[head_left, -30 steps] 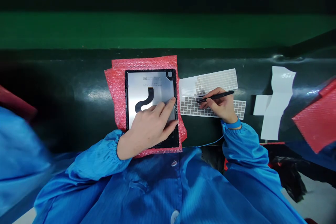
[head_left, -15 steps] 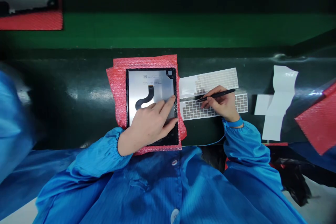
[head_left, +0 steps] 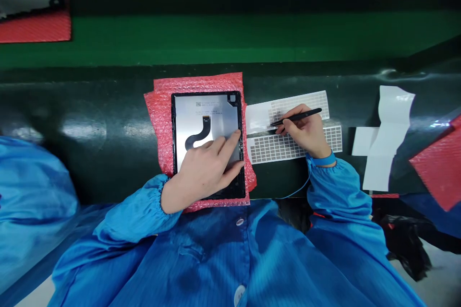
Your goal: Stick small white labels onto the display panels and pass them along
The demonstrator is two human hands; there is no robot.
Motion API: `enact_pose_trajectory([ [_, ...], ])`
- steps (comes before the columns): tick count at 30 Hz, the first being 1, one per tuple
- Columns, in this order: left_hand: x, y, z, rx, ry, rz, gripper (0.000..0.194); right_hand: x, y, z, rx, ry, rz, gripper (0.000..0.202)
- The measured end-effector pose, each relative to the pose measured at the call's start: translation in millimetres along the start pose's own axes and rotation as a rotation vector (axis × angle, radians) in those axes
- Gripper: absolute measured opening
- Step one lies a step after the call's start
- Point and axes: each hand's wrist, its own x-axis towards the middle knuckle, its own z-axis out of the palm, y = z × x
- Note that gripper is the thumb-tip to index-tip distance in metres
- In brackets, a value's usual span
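My left hand (head_left: 207,168) rests spread over the lower part of a silver panel (head_left: 187,110) in a black frame, its fingertips at the right edge. A curved black ribbon cable (head_left: 205,129) runs across the panel, which lies on red bubble wrap (head_left: 163,134). My right hand (head_left: 306,129) pinches a black pen-like tool (head_left: 306,114), its thin tip pointing left over the upper sticker sheet (head_left: 257,117). Beneath it lies the lower sticker sheet (head_left: 277,149), printed with a grid of small grey pieces.
White paper strips (head_left: 389,136) lie to the right, beside a red bubble sheet (head_left: 439,163). Another framed panel (head_left: 32,0) sits on red wrap at the top left. A person's blue sleeve (head_left: 32,201) is at the left edge. A blue cord (head_left: 295,195) trails from my right wrist.
My right hand has moved slightly up, carrying the tool's tip from the lower sheet's top edge to the upper sheet. At the left, the other person's sleeve has shifted. My left hand stays in place.
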Motion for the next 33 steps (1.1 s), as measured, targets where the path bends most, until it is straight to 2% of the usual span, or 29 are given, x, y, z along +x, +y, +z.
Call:
enact_pose_trajectory([
  [22,0,0,-0.8,0.020,0.027,0.014,0.061,0,-7,-1,-0.026,-0.029,0.035,0.019],
  [29,0,0,-1.7,0.021,-0.010,-0.005,0.062,1,-9,-1,0.047,-0.025,0.089,0.022],
  [33,0,1,-1.0,0.008,-0.019,0.001,0.062,4,-5,-6,0.158,-0.017,0.060,0.026],
])
